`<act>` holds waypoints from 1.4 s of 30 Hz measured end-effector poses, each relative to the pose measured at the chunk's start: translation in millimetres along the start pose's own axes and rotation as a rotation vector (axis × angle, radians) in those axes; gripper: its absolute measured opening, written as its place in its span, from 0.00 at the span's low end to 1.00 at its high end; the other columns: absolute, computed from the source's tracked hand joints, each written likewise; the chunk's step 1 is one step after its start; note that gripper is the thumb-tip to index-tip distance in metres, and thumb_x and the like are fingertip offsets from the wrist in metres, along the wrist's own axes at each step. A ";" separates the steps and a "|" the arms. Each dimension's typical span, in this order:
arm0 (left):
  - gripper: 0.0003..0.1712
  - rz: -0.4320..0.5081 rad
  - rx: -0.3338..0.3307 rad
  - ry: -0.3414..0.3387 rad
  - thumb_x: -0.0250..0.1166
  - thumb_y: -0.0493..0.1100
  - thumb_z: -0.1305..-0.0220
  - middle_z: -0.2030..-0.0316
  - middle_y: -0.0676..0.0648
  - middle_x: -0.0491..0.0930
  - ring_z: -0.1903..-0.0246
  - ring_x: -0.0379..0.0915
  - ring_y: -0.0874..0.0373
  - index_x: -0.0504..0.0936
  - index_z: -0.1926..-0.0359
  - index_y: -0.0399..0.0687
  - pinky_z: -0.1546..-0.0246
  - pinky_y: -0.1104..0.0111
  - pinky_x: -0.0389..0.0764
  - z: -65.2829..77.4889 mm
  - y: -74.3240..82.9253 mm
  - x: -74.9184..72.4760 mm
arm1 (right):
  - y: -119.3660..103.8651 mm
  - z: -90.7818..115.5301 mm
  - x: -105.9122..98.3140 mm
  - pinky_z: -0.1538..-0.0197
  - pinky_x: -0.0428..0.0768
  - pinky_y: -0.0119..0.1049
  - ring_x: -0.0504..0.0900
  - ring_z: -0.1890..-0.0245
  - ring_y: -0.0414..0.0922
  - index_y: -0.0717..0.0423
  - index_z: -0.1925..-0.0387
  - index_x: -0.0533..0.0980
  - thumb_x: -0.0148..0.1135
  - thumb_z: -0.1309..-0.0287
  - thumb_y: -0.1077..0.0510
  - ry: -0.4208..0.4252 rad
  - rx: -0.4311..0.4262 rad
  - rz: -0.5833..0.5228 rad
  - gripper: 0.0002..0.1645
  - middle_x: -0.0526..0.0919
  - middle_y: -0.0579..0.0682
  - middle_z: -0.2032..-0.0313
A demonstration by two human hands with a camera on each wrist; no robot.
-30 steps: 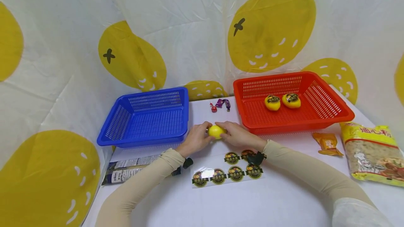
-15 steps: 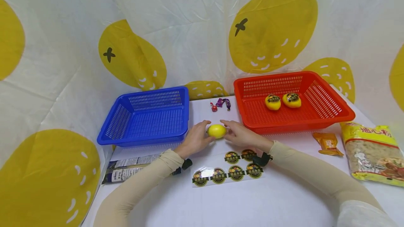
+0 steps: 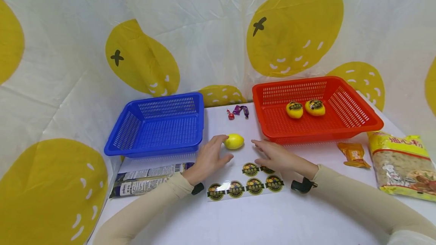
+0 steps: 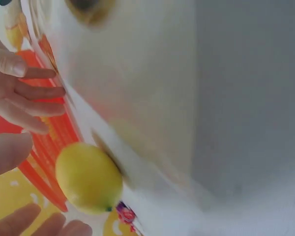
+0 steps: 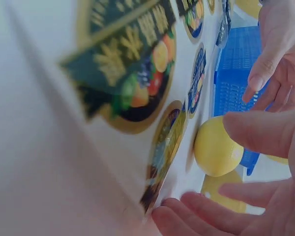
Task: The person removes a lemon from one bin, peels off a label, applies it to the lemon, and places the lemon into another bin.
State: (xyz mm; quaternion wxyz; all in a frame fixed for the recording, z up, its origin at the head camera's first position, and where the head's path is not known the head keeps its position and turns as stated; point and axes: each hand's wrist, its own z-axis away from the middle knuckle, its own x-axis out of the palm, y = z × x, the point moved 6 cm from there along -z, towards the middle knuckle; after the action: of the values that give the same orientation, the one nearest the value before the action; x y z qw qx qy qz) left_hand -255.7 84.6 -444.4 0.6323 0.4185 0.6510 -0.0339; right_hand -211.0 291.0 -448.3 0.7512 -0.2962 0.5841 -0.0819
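Observation:
A plain yellow lemon (image 3: 234,141) rests on the white table between the two baskets. Beside its left end is my left hand (image 3: 208,158), fingers loosely bent and thumb apart, holding nothing. My right hand (image 3: 281,156) hovers with spread fingers at the far right corner of a clear sheet of round fruit stickers (image 3: 254,186). In the right wrist view, the right fingertips are right at the edge of one sticker (image 5: 164,147), and the lemon (image 5: 217,147) shows beyond the thumb. The left wrist view has the lemon (image 4: 88,178) just past the left fingertips.
A blue basket (image 3: 153,152) stands at the left; a red basket (image 3: 323,135) at the right holds two stickered lemons (image 3: 315,108). Small wrapped candies (image 3: 237,112) lie behind. Long printed packets (image 3: 139,187) are at left; an orange packet (image 3: 354,155) and a pasta bag (image 3: 402,165) at right.
Both hands have let go of the lemon, which stays on the table. My right hand has moved right and nearer to me, toward the sticker sheet; the left has drawn back slightly.

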 end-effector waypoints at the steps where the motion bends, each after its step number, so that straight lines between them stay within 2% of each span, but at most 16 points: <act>1: 0.35 0.000 0.015 -0.003 0.73 0.51 0.36 0.36 0.43 0.79 0.39 0.79 0.48 0.73 0.33 0.45 0.37 0.56 0.80 1.8 3.2 0.4 | 0.1 3.5 -0.2 0.32 0.75 0.60 0.77 0.35 0.60 0.64 0.27 0.65 0.68 0.35 0.51 0.001 -0.008 0.013 0.41 0.77 0.64 0.34; 4: 0.31 0.010 0.053 -0.049 0.73 0.50 0.36 0.40 0.45 0.81 0.42 0.80 0.50 0.76 0.36 0.45 0.40 0.58 0.82 5.8 13.1 4.1 | 0.8 11.5 -0.5 0.34 0.77 0.59 0.79 0.37 0.58 0.64 0.31 0.71 0.69 0.36 0.51 0.000 -0.017 0.023 0.37 0.80 0.62 0.36; 7: 0.28 0.004 0.085 -0.127 0.72 0.51 0.36 0.42 0.47 0.83 0.44 0.81 0.52 0.79 0.39 0.47 0.42 0.60 0.82 6.7 22.5 9.9 | 1.2 15.6 -0.8 0.37 0.80 0.57 0.81 0.42 0.55 0.63 0.36 0.76 0.70 0.37 0.52 -0.003 -0.021 0.023 0.32 0.83 0.59 0.40; 13: 0.25 -0.006 0.110 -0.284 0.71 0.53 0.35 0.43 0.50 0.85 0.44 0.81 0.55 0.82 0.41 0.48 0.42 0.63 0.81 3.9 33.0 25.1 | -2.1 19.7 4.7 0.46 0.82 0.49 0.82 0.51 0.47 0.59 0.42 0.81 0.74 0.41 0.51 -0.021 -0.049 0.127 0.29 0.86 0.52 0.49; 21: 0.28 -0.014 0.119 -0.397 0.71 0.55 0.35 0.44 0.52 0.86 0.44 0.81 0.58 0.82 0.39 0.49 0.41 0.64 0.81 2.0 39.6 39.3 | -4.2 24.8 9.8 0.55 0.80 0.41 0.79 0.57 0.42 0.53 0.47 0.85 0.79 0.47 0.51 0.019 -0.027 0.231 0.26 0.83 0.46 0.56; 24: 0.28 -0.023 0.124 -0.414 0.71 0.55 0.35 0.44 0.52 0.86 0.43 0.81 0.59 0.81 0.38 0.49 0.40 0.64 0.81 2.3 41.0 42.1 | -4.0 25.2 10.8 0.57 0.77 0.39 0.78 0.59 0.41 0.52 0.49 0.85 0.79 0.48 0.51 0.034 -0.025 0.251 0.24 0.83 0.45 0.59; 29: 0.28 -0.055 0.139 -0.410 0.71 0.55 0.35 0.44 0.53 0.86 0.43 0.81 0.59 0.81 0.38 0.50 0.40 0.64 0.81 2.2 42.8 44.8 | -3.6 25.8 11.9 0.55 0.77 0.41 0.76 0.59 0.41 0.50 0.52 0.84 0.79 0.48 0.50 0.051 -0.016 0.257 0.22 0.82 0.44 0.59; 36: 0.23 -0.076 0.187 -0.374 0.70 0.51 0.34 0.47 0.55 0.87 0.47 0.83 0.60 0.84 0.41 0.51 0.46 0.66 0.83 0.9 46.1 47.9 | -3.8 27.6 11.6 0.57 0.76 0.39 0.74 0.62 0.39 0.48 0.55 0.82 0.80 0.49 0.51 0.063 -0.012 0.238 0.20 0.81 0.43 0.62; 42: 0.18 -0.057 0.186 -0.329 0.67 0.47 0.31 0.49 0.53 0.89 0.50 0.84 0.60 0.86 0.43 0.49 0.51 0.67 0.84 -2.1 47.2 48.6 | -4.0 28.9 10.4 0.57 0.75 0.39 0.74 0.62 0.39 0.47 0.55 0.82 0.80 0.50 0.51 0.078 -0.014 0.242 0.21 0.81 0.43 0.62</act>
State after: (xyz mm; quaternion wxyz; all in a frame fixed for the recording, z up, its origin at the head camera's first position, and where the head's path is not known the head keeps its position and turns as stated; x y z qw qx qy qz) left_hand -222.3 140.8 -462.5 0.6875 0.4454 0.5446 -0.1798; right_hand -180.1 293.0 -450.6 0.7303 -0.2255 0.6449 0.0019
